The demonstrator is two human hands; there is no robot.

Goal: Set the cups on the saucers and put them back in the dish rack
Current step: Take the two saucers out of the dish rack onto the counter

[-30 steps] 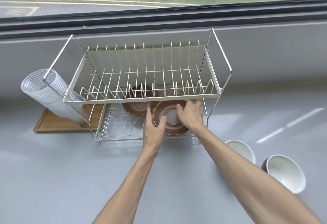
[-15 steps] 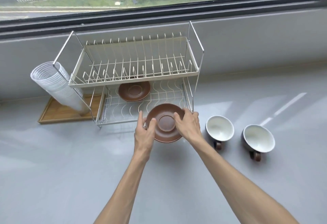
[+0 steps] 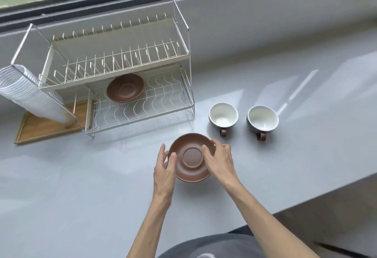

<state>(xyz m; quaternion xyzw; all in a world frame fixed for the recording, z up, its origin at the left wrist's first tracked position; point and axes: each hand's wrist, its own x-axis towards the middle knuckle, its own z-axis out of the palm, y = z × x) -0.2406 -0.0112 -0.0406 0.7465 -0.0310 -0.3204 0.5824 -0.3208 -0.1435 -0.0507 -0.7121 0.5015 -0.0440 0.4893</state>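
Round brown clay saucer [image 3: 191,157] above grey bench [image 3: 81,186], pinched at rim by left hand [image 3: 164,168] and right hand [image 3: 219,161]; second brown saucer [image 3: 125,88] in wire dish rack [image 3: 142,102]; two white cups [image 3: 223,114] near rack on bench

My left hand [image 3: 164,167] and right hand [image 3: 219,161] cover the rims of the brown saucer [image 3: 190,156] I grip. The stack of plastic cups [image 3: 24,92] runs off the left edge. The upper tier hides the back of the other saucer [image 3: 125,88].
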